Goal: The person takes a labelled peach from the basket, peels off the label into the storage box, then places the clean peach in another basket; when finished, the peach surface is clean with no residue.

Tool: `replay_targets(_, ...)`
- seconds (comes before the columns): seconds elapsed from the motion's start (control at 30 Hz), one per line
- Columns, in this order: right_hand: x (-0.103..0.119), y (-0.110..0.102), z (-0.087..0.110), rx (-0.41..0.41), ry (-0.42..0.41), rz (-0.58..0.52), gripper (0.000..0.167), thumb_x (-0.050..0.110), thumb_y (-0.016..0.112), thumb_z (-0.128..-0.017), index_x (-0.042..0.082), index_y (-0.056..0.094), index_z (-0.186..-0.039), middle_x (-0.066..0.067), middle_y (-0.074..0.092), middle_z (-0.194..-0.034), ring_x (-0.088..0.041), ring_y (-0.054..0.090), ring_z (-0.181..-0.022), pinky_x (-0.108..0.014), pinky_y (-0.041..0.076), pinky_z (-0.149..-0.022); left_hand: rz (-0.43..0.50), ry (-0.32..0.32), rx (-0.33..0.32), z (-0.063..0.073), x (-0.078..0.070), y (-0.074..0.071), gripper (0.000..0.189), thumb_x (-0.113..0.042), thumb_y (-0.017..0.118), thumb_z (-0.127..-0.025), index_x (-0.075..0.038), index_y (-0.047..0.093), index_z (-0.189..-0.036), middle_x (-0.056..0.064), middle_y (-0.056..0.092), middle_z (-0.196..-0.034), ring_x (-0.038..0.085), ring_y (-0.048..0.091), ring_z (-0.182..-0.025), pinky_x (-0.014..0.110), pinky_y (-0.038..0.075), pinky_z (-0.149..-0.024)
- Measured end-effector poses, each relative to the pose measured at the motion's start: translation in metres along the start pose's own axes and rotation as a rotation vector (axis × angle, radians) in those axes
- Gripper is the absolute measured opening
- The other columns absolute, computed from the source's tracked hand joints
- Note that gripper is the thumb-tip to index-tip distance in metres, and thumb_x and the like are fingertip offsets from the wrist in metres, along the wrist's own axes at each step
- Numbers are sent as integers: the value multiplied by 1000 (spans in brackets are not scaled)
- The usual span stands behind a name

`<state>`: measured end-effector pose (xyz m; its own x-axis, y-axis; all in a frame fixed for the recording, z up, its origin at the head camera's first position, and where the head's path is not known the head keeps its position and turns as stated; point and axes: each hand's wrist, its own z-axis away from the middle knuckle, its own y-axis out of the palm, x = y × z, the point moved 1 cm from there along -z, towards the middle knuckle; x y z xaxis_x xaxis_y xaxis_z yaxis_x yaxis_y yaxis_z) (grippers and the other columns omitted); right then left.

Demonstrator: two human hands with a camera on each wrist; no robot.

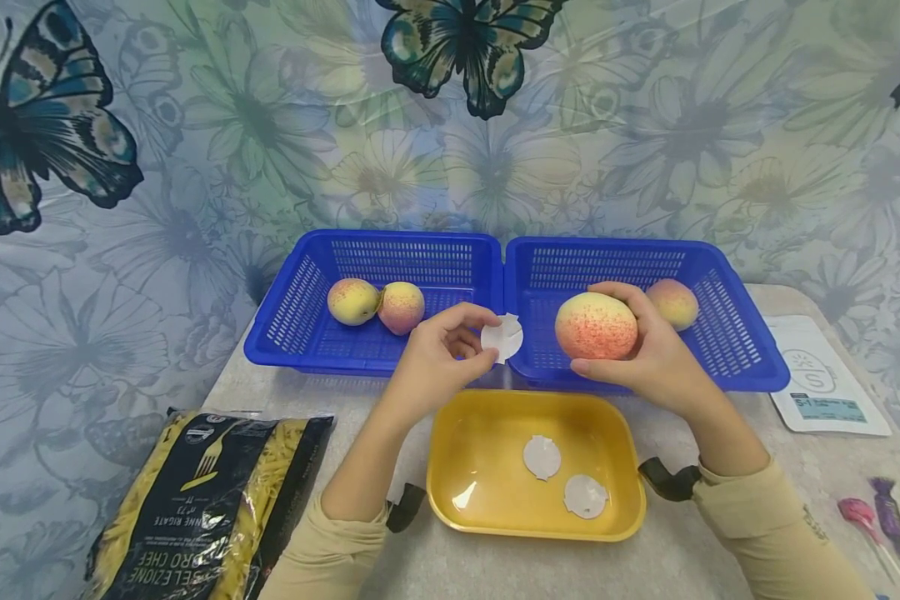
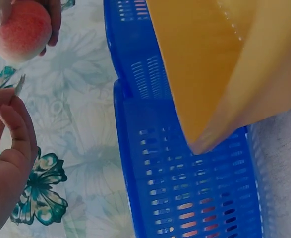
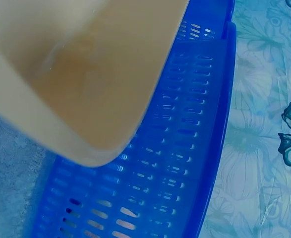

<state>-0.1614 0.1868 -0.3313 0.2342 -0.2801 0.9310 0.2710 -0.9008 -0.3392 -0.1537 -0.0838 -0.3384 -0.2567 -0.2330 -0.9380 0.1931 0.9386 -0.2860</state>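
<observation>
Between thumb and fingertips my left hand [image 1: 453, 348] pinches a round white paper piece with small tabs [image 1: 502, 338]; the left wrist view shows its thin edge [image 2: 20, 85]. My right hand [image 1: 656, 354] grips a red-and-yellow peach [image 1: 596, 327] above the right blue basket [image 1: 547, 367]. Another peach [image 1: 672, 304] lies in that basket, partly behind the right hand. Two peaches, one yellower [image 1: 353, 302] and one redder [image 1: 401, 307], touch in the left blue basket [image 1: 273, 342]. Nearer me, a yellow tray [image 1: 480, 492] holds two similar paper pieces, one farther [image 1: 542, 457] and one nearer [image 1: 586, 497].
A bag of penne pasta [image 1: 210, 500] lies at the left. On the right are a white pouch [image 1: 825, 375], a pink lollipop [image 1: 858, 512] and a purple-wrapped candy [image 1: 889, 515]. A butterfly-patterned cloth [image 1: 645, 150] hangs behind the baskets.
</observation>
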Motion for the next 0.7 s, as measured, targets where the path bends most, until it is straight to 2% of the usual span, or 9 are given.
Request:
replay_targets(0.1,0,-2,1,-16,11,10,80,6,83,-78,24,38,-142,-5,46,-132,-20,61,-108,-23,58,-86,7,25,26,0,1,2,31,-3,69,-87,-17,70,-115,3,67,-102,19,58,-78,24,51,-67)
replay_targets(0.23,-1,-4,2,-32,35,19,81,7,84,-78,24,38,-141,-3,46,-132,-21,60,-110,-22,57,-87,4,29,24,0,2,4,33,-3,70,-87,-16,69,-117,3,68,-95,19,56,-78,21,48,-66)
replay_targets(0.3,-2,-5,3,-36,41,20,81,7,84,-78,24,38,-141,-3,46,-132,-21,60,-109,-22,57,-87,8,20,21,-1,2,5,34,-4,73,-86,-15,69,-118,5,67,-90,18,56,-77,21,48,-66)
replay_targets(0.53,-6,-7,5,-29,1,29,79,5,83,-79,21,38,-142,-6,45,-132,-18,60,-109,-21,57,-86,14,-18,25,-1,3,8,33,-8,79,-83,-15,69,-113,4,69,-89,17,57,-74,21,51,-67)
replay_targets(0.7,-7,-9,7,-54,37,45,79,8,84,-78,21,38,-142,-3,47,-131,-19,59,-109,-21,57,-86,1,-53,54,-1,4,10,32,-11,82,-81,-16,71,-110,4,72,-89,17,63,-75,25,56,-70)
